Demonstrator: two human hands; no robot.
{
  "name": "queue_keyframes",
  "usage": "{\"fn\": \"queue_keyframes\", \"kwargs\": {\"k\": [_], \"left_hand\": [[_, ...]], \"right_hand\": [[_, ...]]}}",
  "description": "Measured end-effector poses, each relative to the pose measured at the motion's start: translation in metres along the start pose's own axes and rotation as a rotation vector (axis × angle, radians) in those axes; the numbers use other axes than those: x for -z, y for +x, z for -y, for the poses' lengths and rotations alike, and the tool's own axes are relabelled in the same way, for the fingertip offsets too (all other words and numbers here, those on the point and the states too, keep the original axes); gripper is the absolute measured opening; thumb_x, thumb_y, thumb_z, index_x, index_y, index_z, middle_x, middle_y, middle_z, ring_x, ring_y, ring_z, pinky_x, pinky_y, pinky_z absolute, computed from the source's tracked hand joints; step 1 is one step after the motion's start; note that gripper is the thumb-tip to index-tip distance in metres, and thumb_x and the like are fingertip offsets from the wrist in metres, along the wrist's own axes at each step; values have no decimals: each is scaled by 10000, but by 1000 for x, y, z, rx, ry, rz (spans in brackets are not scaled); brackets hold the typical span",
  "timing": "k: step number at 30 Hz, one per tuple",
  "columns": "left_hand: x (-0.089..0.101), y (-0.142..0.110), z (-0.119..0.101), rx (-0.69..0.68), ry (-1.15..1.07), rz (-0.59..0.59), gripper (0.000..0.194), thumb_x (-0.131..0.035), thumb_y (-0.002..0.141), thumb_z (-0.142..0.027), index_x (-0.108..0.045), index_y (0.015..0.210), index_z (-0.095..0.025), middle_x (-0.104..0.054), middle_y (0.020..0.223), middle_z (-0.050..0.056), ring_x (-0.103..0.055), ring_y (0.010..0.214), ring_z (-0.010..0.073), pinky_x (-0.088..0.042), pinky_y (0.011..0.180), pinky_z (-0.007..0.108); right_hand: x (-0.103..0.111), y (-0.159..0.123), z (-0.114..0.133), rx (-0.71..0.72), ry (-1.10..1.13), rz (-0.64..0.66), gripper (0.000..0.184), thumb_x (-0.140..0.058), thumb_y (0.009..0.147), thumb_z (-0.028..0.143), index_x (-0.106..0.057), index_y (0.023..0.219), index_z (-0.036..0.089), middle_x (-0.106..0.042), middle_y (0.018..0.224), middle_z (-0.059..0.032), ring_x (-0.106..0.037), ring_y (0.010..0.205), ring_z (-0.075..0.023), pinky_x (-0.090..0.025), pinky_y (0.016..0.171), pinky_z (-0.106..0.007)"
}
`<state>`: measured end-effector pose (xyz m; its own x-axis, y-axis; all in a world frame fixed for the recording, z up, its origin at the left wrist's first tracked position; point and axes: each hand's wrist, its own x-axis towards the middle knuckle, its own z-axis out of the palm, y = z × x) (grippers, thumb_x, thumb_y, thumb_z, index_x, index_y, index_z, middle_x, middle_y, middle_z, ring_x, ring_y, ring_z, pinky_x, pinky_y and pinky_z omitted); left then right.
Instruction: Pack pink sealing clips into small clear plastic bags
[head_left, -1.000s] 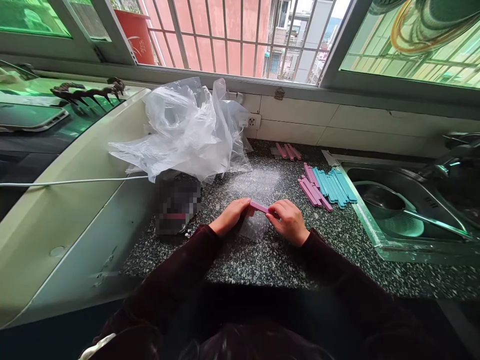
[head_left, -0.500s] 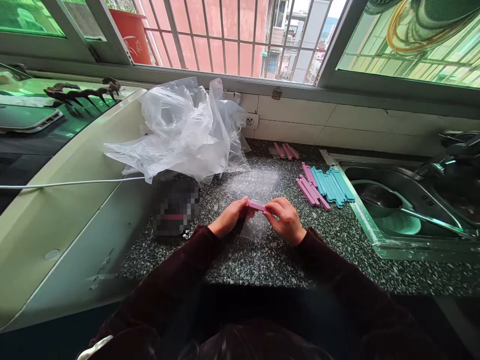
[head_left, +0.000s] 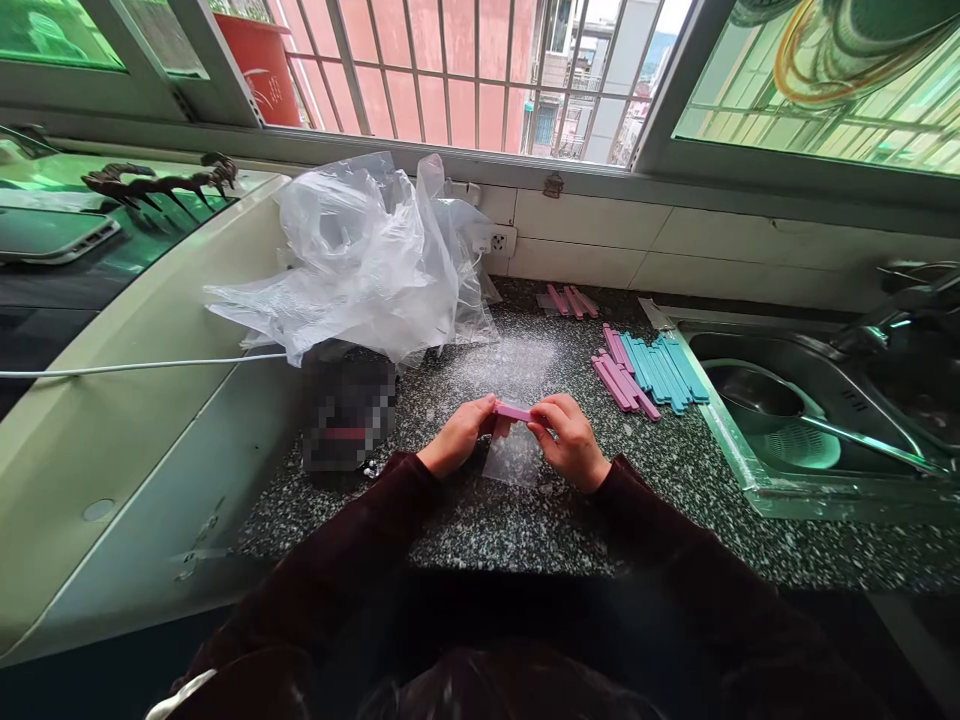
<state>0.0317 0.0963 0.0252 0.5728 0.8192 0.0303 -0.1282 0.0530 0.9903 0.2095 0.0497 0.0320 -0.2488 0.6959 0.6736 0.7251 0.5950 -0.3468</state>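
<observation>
A pink bag clip, a slim stick-like one, is stretched level between my hands above the counter. My left hand pinches its left end with thumb and fingers. At the other end, the fingertips of my right hand are closed on it. Beneath the clip is a small clear plastic bag; whether the clip grips it I cannot tell. To the right lie several pink clips beside a cluster of several teal clips. Farther back, a few more pink clips rest on clear plastic.
A big heap of clear plastic bags stands at the back left. In front of it is a dark blurred object. The sink with a pan is at right. A white cable runs in from the left.
Both hands keep nearly the same hold on the pink clip. The clear plastic below it shows a little more plainly, and the view has shifted slightly.
</observation>
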Motion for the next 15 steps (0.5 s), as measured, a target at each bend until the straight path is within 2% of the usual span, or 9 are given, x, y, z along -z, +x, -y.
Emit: {"fn": "queue_keyframes", "kwargs": {"k": [15], "left_hand": [[-7,0,1,-15,-118,-43,484,-432,808,-558,-598,667,-126,-544,574,32,-453,583,136,-348,617,285]], "right_hand": [[4,2,3,27,-13,-2,96,-473,864,199,-569,871,197,-563,798,-61,-496,780,-188,-455,709,-342]]}}
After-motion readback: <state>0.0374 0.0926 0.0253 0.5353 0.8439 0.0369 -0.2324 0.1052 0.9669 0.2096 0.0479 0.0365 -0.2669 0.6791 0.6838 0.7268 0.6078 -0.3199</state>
